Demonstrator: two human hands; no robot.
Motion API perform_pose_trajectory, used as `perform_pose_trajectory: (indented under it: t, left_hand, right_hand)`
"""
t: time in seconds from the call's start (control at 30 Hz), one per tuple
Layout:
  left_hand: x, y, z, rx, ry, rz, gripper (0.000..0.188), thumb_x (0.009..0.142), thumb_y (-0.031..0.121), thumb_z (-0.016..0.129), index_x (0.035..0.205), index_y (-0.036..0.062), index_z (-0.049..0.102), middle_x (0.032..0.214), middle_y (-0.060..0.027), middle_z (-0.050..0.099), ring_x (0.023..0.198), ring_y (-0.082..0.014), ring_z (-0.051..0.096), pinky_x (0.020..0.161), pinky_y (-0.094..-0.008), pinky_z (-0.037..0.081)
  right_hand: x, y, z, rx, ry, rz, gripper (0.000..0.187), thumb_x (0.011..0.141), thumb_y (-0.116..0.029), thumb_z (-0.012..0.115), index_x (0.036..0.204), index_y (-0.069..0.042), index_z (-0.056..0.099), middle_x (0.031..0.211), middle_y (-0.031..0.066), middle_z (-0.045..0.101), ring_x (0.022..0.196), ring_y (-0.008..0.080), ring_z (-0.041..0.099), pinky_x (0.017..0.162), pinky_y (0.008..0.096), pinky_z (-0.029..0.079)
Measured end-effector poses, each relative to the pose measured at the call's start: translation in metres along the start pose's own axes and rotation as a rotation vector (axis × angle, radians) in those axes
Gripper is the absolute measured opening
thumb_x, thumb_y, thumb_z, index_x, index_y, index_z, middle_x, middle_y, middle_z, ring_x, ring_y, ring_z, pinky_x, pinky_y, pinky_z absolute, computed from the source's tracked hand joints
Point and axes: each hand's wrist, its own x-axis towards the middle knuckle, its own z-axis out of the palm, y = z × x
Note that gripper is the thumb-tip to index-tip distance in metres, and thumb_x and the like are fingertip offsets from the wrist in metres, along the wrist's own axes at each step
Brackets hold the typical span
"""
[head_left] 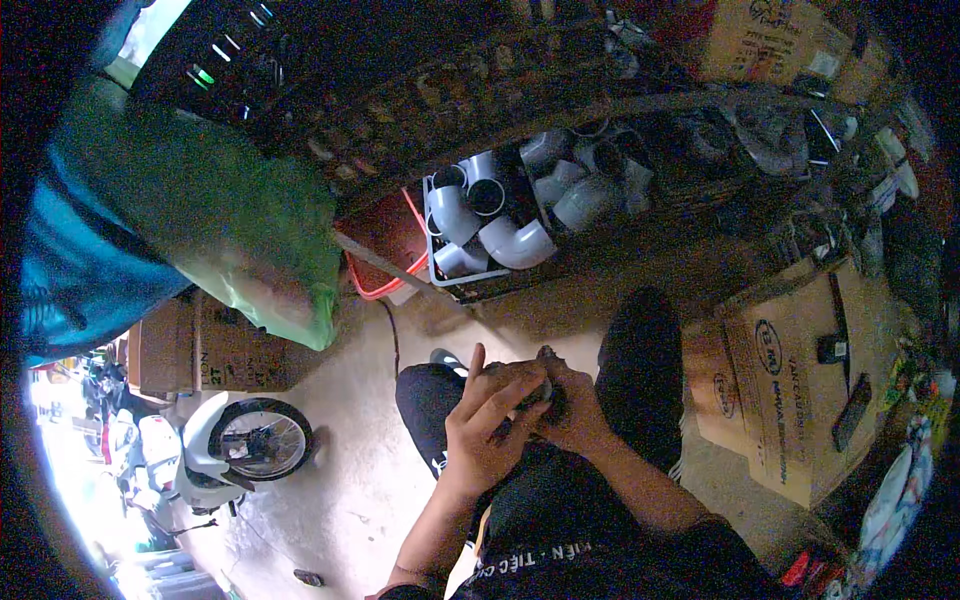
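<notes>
My left hand [490, 415] and my right hand [575, 408] meet above my lap, between my knees. Between them is a small dark grey object [545, 393], mostly covered by fingers, so its kind does not show. The left fingers curl over it from the left, with one finger sticking up. My right hand closes round it from the other side. Beyond my hands, grey elbow pipe fittings [518, 243] fill a light-rimmed crate [470, 281], and more grey fittings [590, 203] lie to its right.
A red bin [385, 290] stands beside the crate. To the right is a cardboard box [770, 400] with dark small items on top. A green plastic bag [260, 270] hangs at the left, above brown boxes [160, 345]. A motorbike wheel [265, 440] shows at the lower left.
</notes>
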Motion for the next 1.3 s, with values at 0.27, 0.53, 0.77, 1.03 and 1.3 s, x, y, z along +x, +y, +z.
perform_pose_trajectory:
  t: [0.27, 0.53, 0.77, 1.03, 1.3]
  left_hand:
    - [0.012, 0.014, -0.020, -0.233, 0.121, -0.273, 0.034, 0.070, 0.000, 0.070, 0.102, 0.0024, 0.060, 0.097, -0.0119, 0.064, 0.088, -0.0245, 0.063, 0.078, -0.0329, 0.048]
    - [0.031, 0.023, -0.042, 0.121, -0.163, 0.047, 0.035, 0.073, 0.001, 0.068, 0.106, 0.0030, 0.059, 0.093, -0.0117, 0.061, 0.083, -0.0218, 0.062, 0.071, -0.0306, 0.050]
    - [0.033, 0.026, -0.048, 0.069, -0.148, -0.026, 0.037, 0.073, 0.005, 0.070, 0.108, 0.0040, 0.058, 0.091, -0.0116, 0.062, 0.079, -0.0236, 0.062, 0.067, -0.0306, 0.050]
    - [0.036, 0.025, -0.042, 0.116, -0.242, -0.019, 0.039, 0.075, 0.011, 0.069, 0.112, 0.0071, 0.058, 0.093, -0.0120, 0.062, 0.078, -0.0244, 0.060, 0.064, -0.0328, 0.051]
    - [0.037, 0.028, -0.036, 0.138, -0.269, 0.004, 0.045, 0.071, 0.014, 0.072, 0.114, 0.0099, 0.058, 0.106, -0.0102, 0.062, 0.101, -0.0298, 0.058, 0.085, -0.0387, 0.048]
  right_hand:
    - [0.003, -0.008, -0.003, 0.117, -0.015, 0.129, 0.043, 0.063, -0.031, 0.080, 0.094, -0.009, 0.060, 0.086, 0.0094, 0.065, 0.082, 0.0253, 0.064, 0.087, 0.0382, 0.046]
    - [0.005, -0.005, -0.005, 0.043, 0.044, -0.013, 0.040, 0.064, -0.028, 0.078, 0.095, -0.009, 0.060, 0.090, 0.0091, 0.065, 0.085, 0.0284, 0.062, 0.088, 0.0385, 0.044]
    - [0.004, -0.013, -0.009, -0.029, -0.023, 0.079, 0.043, 0.063, -0.028, 0.078, 0.098, -0.011, 0.060, 0.095, 0.0109, 0.063, 0.092, 0.0303, 0.060, 0.084, 0.0393, 0.046]
    - [0.003, -0.008, -0.005, 0.011, -0.024, 0.052, 0.049, 0.061, -0.028, 0.079, 0.101, -0.010, 0.058, 0.097, 0.0112, 0.063, 0.092, 0.0304, 0.061, 0.084, 0.0399, 0.047]
    - [0.000, 0.000, 0.001, 0.083, -0.017, 0.049, 0.052, 0.062, -0.033, 0.079, 0.099, -0.006, 0.056, 0.089, 0.0118, 0.064, 0.081, 0.0289, 0.064, 0.074, 0.0370, 0.051]
